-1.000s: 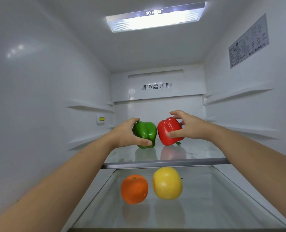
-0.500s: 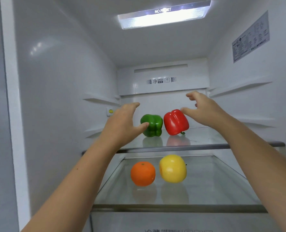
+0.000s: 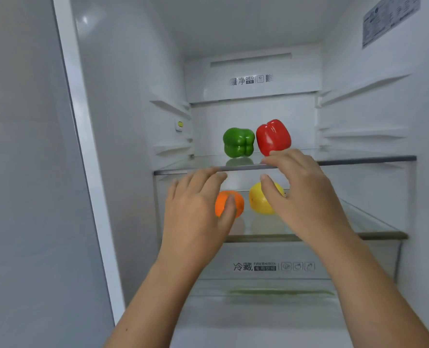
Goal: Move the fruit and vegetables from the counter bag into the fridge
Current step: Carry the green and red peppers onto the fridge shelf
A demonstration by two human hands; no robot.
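A green bell pepper [image 3: 238, 142] and a red bell pepper [image 3: 273, 136] stand side by side on the fridge's upper glass shelf [image 3: 359, 160]. On the lower glass shelf [image 3: 374, 226] lie an orange [image 3: 237, 202] and a yellow fruit [image 3: 257, 202], each partly hidden behind my hands. My left hand [image 3: 198, 212] hovers in front of the shelves, fingers apart, holding nothing. My right hand [image 3: 301, 194] is also open and empty, in front of the upper shelf's edge. The counter bag is out of view.
The fridge's white left wall and frame [image 3: 82, 146] run down the left. A clear crisper drawer [image 3: 271, 270] with printed icons sits below the lower shelf. Shelf rails [image 3: 364, 89] line both side walls above the peppers.
Both hands let go of the peppers and drew back out of the fridge, toward me and lower. The peppers stay on the upper shelf. The view pulled back and tilted down.
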